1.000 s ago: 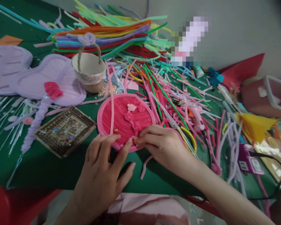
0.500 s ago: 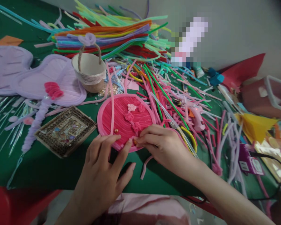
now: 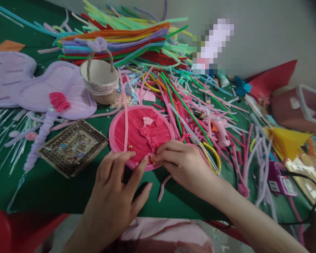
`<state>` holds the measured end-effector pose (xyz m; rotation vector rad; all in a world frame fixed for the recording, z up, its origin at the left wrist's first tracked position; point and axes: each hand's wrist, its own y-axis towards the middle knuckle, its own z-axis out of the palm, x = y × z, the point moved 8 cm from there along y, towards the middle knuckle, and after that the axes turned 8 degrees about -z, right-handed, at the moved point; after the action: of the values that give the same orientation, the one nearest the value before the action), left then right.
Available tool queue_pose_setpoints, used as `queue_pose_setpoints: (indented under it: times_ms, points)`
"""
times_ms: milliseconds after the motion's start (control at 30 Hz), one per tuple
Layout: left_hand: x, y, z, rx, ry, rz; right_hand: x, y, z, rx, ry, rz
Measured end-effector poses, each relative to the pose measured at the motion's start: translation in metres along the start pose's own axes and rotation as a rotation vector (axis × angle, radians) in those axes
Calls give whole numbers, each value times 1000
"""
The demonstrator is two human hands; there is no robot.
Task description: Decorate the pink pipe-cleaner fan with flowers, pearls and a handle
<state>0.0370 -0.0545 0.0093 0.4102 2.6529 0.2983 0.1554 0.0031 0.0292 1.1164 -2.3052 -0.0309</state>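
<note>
A round pink disc (image 3: pixel 137 131) wound from pipe cleaners lies on the green table, with small pink flower knots on it and a pale pink pipe cleaner (image 3: pixel 125 112) lying across. My left hand (image 3: pixel 116 196) rests with its fingertips pressing the disc's near edge, fingers together. My right hand (image 3: pixel 183 163) is closed in a pinch at that same edge, on a small piece I cannot make out. A short pink pipe cleaner scrap (image 3: pixel 163 186) lies just below both hands.
A heap of coloured pipe cleaners (image 3: pixel 126 38) fills the far table. A small white basket (image 3: pixel 100 82), purple butterfly shapes (image 3: pixel 42 88), a woven frame (image 3: pixel 73 147), a pink glue gun (image 3: pixel 221 130), scissors (image 3: pixel 200 144) and a clear box (image 3: pixel 305 105) surround the disc.
</note>
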Motion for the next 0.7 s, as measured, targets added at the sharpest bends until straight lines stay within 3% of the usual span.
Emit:
queue_pose_setpoints:
  times_ms: [433, 533, 633, 700]
  points:
    - [-1, 1, -2, -1, -6, -13, 2, -1, -2, 1, -6, -8]
    - [3, 0, -9, -39, -79, -19, 4, 1, -16, -23, 21, 34]
    - [12, 0, -20, -123, -198, -71, 4, 1, -42, -156, 12, 140]
    - [17, -1, -23, -165, -229, -101, 6, 2, -49, -194, -31, 152]
